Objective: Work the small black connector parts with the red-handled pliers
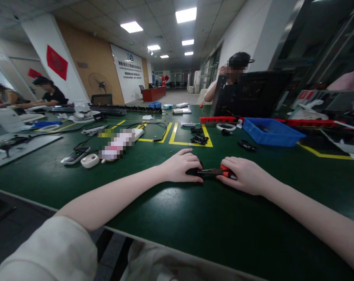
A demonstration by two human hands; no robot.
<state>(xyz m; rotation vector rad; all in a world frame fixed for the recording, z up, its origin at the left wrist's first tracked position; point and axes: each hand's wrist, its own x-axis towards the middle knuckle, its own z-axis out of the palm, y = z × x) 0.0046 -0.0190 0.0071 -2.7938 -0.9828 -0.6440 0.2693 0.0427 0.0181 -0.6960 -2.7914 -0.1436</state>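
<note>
My right hand (243, 174) is closed round the orange-and-black handles of a pair of needle-nose pliers (212, 171). The pliers point left, with their tips at a small black part (193, 171). That part is gripped between the thumb and fingers of my left hand (181, 166), low over the green table. The fingers hide much of it, so its exact kind cannot be made out, nor whether the jaws are clamped on it. Beyond my hands, a pile of similar-looking black parts (199, 137) lies inside a yellow taped square.
A blue bin (272, 132) stands at the back right, with loose black parts (247, 145) beside it. Left of my arm are a pixelated phone-like item (118, 145), a white case (89, 160) and a cabled device (75, 155). A person sits across the green table (153, 218).
</note>
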